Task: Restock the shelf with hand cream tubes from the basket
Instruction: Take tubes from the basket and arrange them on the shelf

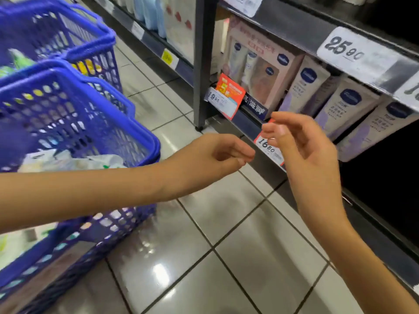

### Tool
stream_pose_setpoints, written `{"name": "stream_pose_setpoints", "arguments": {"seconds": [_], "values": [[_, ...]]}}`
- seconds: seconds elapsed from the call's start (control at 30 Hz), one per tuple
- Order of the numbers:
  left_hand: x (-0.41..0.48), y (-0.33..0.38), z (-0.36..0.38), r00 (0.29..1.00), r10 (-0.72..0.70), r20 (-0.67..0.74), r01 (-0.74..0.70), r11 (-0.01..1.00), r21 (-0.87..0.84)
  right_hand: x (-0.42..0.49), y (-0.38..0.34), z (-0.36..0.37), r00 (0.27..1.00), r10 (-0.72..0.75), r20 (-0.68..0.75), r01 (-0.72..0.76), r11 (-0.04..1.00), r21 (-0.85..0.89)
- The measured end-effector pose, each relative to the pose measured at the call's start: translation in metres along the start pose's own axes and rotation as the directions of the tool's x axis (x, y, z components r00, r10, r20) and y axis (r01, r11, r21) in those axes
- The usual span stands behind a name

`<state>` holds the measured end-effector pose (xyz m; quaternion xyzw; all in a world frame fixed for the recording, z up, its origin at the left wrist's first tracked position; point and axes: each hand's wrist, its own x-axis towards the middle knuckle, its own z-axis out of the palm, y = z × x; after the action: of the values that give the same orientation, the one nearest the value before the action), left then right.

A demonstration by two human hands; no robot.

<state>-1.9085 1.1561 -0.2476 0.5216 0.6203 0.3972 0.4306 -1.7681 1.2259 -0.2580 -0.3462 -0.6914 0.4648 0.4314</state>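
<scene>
A blue plastic basket (74, 123) stands at the left with pale packets inside it. On the shelf (256, 130) at the right, several cream-and-lilac hand cream tubes (344, 109) lean in a row. My left hand (213, 159) hovers over the floor between basket and shelf, fingers loosely curled and holding nothing. My right hand (297, 143) is raised in front of the shelf edge by a price tag (269, 148), fingers relaxed, also holding nothing.
A second blue basket (68, 35) stands behind the first. A pink boxed gift set (260, 71) sits left of the tubes. A dark upright post (201, 64) divides the shelving. Glossy floor tiles (204, 245) lie below. The lower shelf at the right is dark.
</scene>
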Motion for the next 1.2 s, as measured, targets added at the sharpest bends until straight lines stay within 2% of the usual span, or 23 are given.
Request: {"name": "stream_pose_setpoints", "arguments": {"seconds": [0.07,0.13,0.23,0.33,0.43,0.5,0.6,0.7,0.77,0.83,0.9,1.0,1.07,1.13,1.17,1.2], "values": [[-0.034,0.016,-0.04,0.997,0.065,-0.037,-0.064,0.998,0.014,0.003,-0.028,0.023,0.99,-0.066,0.123,0.055,0.994,0.09],[-0.079,0.021,-0.086,0.987,0.087,-0.138,-0.081,0.995,0.051,0.005,-0.05,0.052,0.953,-0.111,0.284,0.072,0.987,0.146],[-0.159,0.002,-0.149,0.935,-0.005,-0.354,0.038,0.995,0.088,0.006,-0.071,0.097,0.853,-0.145,0.502,0.062,0.982,0.177],[-0.246,-0.042,-0.189,0.807,-0.22,-0.548,0.273,0.962,0.016,0.001,-0.085,0.144,0.737,-0.146,0.66,0.026,0.982,0.189],[-0.318,-0.084,-0.206,0.653,-0.412,-0.636,0.445,0.888,-0.118,-0.011,-0.088,0.196,0.579,-0.061,0.813,-0.042,0.994,0.105],[-0.347,-0.1,-0.207,0.57,-0.457,-0.683,0.496,0.854,-0.157,-0.027,-0.085,0.229,0.458,0.016,0.889,-0.064,0.998,0.016],[-0.366,-0.112,-0.197,0.483,-0.51,-0.711,0.517,0.822,-0.239,-0.052,-0.077,0.27,0.305,0.129,0.943,-0.087,0.99,-0.107],[-0.374,-0.12,-0.19,0.413,-0.619,-0.668,0.596,0.738,-0.315,-0.067,-0.076,0.297,0.194,0.203,0.96,-0.051,0.979,-0.196],[-0.374,-0.126,-0.189,0.371,-0.708,-0.601,0.746,0.613,-0.262,-0.071,-0.077,0.31,0.181,0.225,0.958,-0.057,0.974,-0.218],[-0.368,-0.128,-0.192,0.369,-0.812,-0.452,0.908,0.418,-0.01,-0.073,-0.079,0.323,0.187,0.241,0.952,-0.068,0.97,-0.232],[-0.356,-0.128,-0.198,0.344,-0.867,-0.362,0.933,0.272,0.236,-0.075,-0.08,0.339,0.191,0.275,0.942,-0.099,0.96,-0.26],[-0.34,-0.141,-0.206,0.365,-0.858,-0.362,0.913,0.255,0.317,-0.082,-0.079,0.374,0.168,0.362,0.917,-0.07,0.932,-0.355],[-0.332,-0.153,-0.206,0.357,-0.842,-0.405,0.903,0.199,0.381,-0.09,-0.08,0.401,0.197,0.385,0.902,0.071,0.912,-0.405],[-0.327,-0.159,-0.202,0.295,-0.845,-0.446,0.9,0.089,0.426,-0.104,-0.081,0.428,0.228,0.409,0.884,0.232,0.859,-0.457],[-0.327,-0.16,-0.201,0.284,-0.845,-0.454,0.906,0.082,0.414,-0.111,-0.081,0.44,0.223,0.425,0.877,0.29,0.83,-0.476],[-0.329,-0.16,-0.204,0.296,-0.832,-0.469,0.922,0.12,0.369,-0.118,-0.081,0.449,0.205,0.438,0.875,0.326,0.813,-0.483]]}}
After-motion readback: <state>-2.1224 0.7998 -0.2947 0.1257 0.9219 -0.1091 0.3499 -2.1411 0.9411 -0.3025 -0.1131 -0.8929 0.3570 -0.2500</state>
